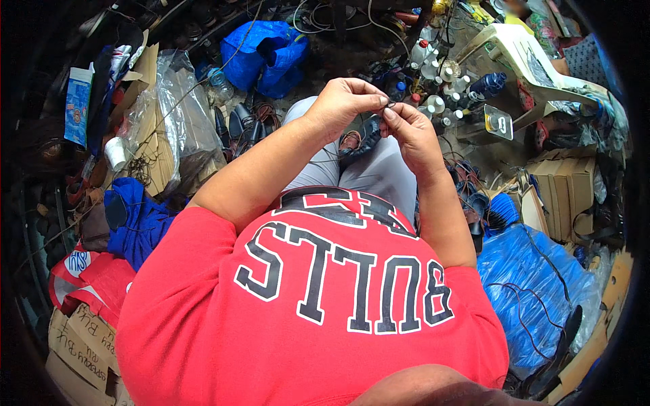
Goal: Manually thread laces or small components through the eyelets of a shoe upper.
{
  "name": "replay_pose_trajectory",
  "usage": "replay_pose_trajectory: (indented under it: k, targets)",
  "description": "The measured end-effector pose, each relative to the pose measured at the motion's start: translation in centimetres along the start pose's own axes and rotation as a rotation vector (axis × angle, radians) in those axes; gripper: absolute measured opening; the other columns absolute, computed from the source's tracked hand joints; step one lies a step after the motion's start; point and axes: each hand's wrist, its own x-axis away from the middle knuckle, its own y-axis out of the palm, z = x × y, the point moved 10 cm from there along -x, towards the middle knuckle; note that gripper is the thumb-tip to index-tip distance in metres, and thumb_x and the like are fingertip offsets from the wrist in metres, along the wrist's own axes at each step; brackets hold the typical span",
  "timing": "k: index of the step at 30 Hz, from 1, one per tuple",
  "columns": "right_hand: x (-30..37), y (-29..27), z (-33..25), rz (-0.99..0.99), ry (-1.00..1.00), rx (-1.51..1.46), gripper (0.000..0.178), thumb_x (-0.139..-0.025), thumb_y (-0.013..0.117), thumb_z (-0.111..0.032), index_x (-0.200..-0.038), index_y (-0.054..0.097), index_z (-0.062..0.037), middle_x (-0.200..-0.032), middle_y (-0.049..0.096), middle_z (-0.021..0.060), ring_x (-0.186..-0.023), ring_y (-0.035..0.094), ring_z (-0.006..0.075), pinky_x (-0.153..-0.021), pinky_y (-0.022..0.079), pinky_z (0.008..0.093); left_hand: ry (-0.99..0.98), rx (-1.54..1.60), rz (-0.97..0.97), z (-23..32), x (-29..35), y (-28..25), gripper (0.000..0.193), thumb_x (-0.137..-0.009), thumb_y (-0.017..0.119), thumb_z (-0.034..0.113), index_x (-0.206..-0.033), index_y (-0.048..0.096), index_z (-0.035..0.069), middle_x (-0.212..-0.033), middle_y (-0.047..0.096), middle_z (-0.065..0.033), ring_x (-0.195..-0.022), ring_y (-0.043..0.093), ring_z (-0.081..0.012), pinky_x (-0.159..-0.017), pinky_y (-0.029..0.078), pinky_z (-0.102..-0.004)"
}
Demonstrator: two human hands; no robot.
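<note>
Above my knees, my left hand (pixel 347 107) and my right hand (pixel 414 135) meet fingertip to fingertip. Both are closed in a pinch. Between the fingertips shows a bit of a small dark thing (pixel 389 105), too small to name. Below them, between my grey trouser legs (pixel 382 169), lies a dark shoe-like thing (pixel 365 141), partly hidden by my left hand and the trousers. Just beyond my right hand stand several bottles (pixel 432 70) with white, red and blue caps.
A blue bag (pixel 261 54) sits ahead on the left. Clear plastic sheeting (pixel 186 108) covers cardboard at the left. A cream plastic chair (pixel 518 40) stands far right, with cardboard boxes (pixel 565 183) nearer. Close on my right lies a blue plastic bag (pixel 525 291) with a dark cord over it.
</note>
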Motion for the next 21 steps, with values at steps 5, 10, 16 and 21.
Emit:
replay_pose_trajectory:
  k: [5,10,16,21]
  targets:
    - [0.2,1.0,-0.1,-0.052,0.057,0.042,0.013,-0.086,0.053,-0.014,-0.091,0.058,-0.0022,-0.077,0.058,0.0011,-0.068,0.051,0.0083,-0.063,0.039,0.0198,0.001,0.018,-0.052,-0.6,-0.4,0.1,0.011,-0.074,0.065,0.010,-0.080,0.062,0.001,-0.071,0.061,-0.0059,-0.066,0.056,-0.0110,-0.064,0.044,-0.0243]
    - [0.1,0.8,-0.5,-0.016,-0.044,0.073,0.013,-0.086,0.053,-0.014,-0.089,0.058,-0.0022,-0.075,0.057,0.0011,-0.066,0.050,0.0078,-0.062,0.038,0.0195,0.036,0.058,-0.071,-0.5,-0.7,0.9,0.007,-0.077,0.060,0.007,-0.076,0.055,0.003,-0.071,0.058,-0.0051,-0.065,0.056,-0.0118,-0.063,0.045,-0.0241]
    - [0.1,0.8,-1.2,0.079,-0.181,0.059,0.010,-0.085,0.054,-0.010,-0.088,0.060,-0.0030,-0.075,0.057,-0.0010,-0.065,0.048,0.0058,-0.061,0.037,0.0193,0.085,0.100,0.005,-0.7,-1.1,0.8,0.009,-0.078,0.059,0.006,-0.074,0.052,0.003,-0.069,0.057,-0.0063,-0.062,0.055,-0.0122,-0.057,0.046,-0.0246]
    - [0.1,0.4,-1.0,0.137,-0.222,0.027,0.008,-0.085,0.054,-0.008,-0.088,0.059,-0.0030,-0.076,0.057,-0.0010,-0.066,0.049,0.0057,-0.062,0.038,0.0189,0.138,0.083,0.073,-0.6,-1.1,0.6,0.006,-0.077,0.056,0.003,-0.073,0.051,0.002,-0.067,0.055,-0.0058,-0.058,0.053,-0.0121,-0.054,0.046,-0.0251]
